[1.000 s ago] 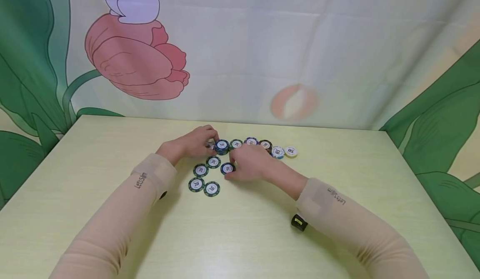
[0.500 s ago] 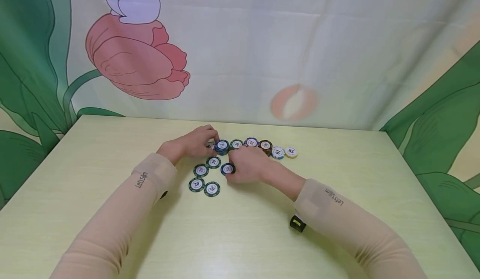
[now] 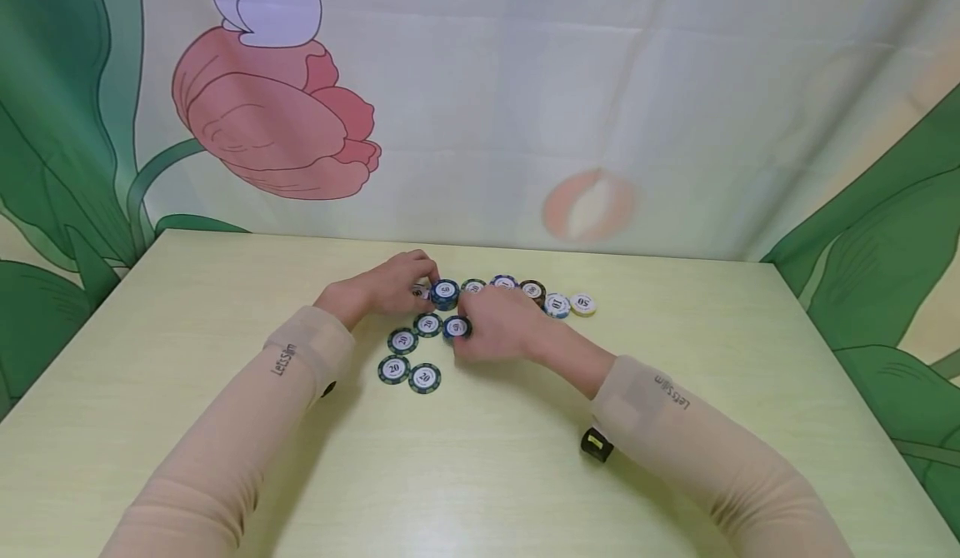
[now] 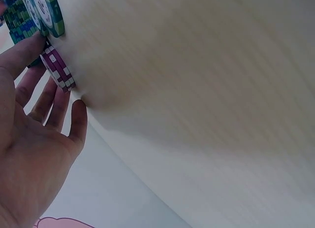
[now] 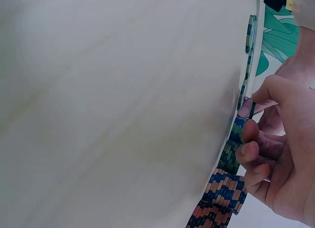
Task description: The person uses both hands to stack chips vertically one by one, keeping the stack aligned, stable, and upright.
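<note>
In the head view my left hand (image 3: 390, 283) holds the left side of a stack of blue poker chips (image 3: 445, 291), with index finger behind and thumb in front. Beside that hand, a short stack of purple poker chips (image 4: 58, 69) stands at the fingers in the left wrist view. My right hand (image 3: 498, 322) pinches a single blue poker chip (image 3: 456, 328) just in front of the blue stack. Several green poker chips marked 20 lie flat nearer the front, one of them (image 3: 424, 378) the closest. The right fingertips are partly hidden in the head view.
Behind the right hand a row of chip stacks runs rightward: green (image 3: 473, 286), purple-blue (image 3: 503, 281), brown (image 3: 532, 290), light blue (image 3: 557, 305) and yellow (image 3: 582, 304). A printed curtain (image 3: 480, 125) hangs behind the table (image 3: 480, 475).
The right hand has shifted the blue chip slightly away from the person, toward the blue stack. My left hand stays at that stack, and the green chips have not moved.
</note>
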The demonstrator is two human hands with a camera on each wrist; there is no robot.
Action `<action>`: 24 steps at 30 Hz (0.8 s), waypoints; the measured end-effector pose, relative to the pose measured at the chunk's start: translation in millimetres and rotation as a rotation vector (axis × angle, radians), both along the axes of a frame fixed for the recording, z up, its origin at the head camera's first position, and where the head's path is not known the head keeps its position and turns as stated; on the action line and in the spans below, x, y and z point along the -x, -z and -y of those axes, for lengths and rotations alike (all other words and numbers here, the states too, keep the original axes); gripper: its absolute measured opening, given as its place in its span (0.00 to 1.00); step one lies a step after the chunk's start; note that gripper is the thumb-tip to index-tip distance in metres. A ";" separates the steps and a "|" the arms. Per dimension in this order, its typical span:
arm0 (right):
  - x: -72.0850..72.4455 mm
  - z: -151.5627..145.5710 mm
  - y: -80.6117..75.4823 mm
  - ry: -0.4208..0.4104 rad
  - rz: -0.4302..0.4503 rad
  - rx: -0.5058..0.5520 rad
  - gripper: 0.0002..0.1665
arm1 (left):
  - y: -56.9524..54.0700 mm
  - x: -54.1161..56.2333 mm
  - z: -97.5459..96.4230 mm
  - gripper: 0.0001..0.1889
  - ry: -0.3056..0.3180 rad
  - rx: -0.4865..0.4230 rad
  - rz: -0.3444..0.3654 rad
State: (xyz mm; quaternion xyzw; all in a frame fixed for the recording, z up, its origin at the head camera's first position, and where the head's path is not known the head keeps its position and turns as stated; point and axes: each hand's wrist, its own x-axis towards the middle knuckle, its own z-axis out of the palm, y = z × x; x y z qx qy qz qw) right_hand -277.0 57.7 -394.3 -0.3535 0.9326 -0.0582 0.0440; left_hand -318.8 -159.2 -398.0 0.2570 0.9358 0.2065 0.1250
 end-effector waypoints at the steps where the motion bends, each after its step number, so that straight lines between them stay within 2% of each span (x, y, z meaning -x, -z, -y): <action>1: 0.4 0.3 -0.5 0.003 -0.001 0.009 0.19 | -0.1 -0.1 0.2 0.14 0.002 -0.001 -0.001; 24: 13.1 8.7 -3.6 0.051 -0.098 0.024 0.17 | -0.1 0.3 1.3 0.14 -0.010 -0.008 0.013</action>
